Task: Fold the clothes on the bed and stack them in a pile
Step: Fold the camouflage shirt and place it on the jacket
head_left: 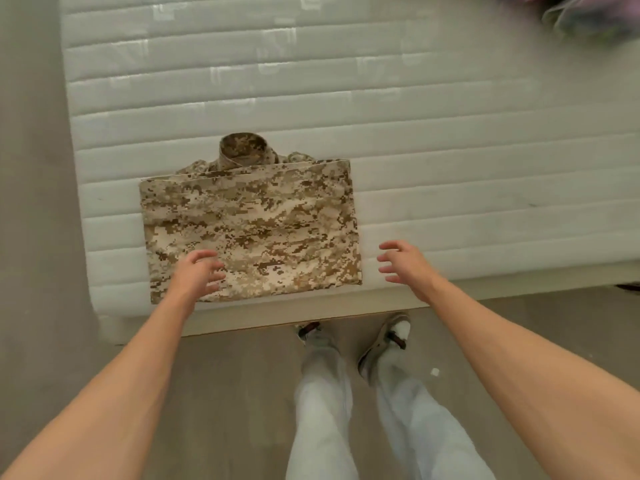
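Note:
A tan and brown camouflage shirt [256, 223] lies folded into a rectangle near the front edge of the white quilted mattress [433, 140], its collar standing up at the far side. My left hand [197, 271] hovers over the shirt's near left part with fingers loosely spread, holding nothing. Just right of the shirt's right edge, my right hand [403, 263] is over the mattress, fingers spread and empty. Whether either hand touches the fabric cannot be told.
A blurred heap of pale pink and mixed clothes [585, 15] lies at the bed's far right corner. A grey wall [31, 168] runs along the bed's left side. My legs and shoes [384, 341] stand on the wood floor at the bed's front edge.

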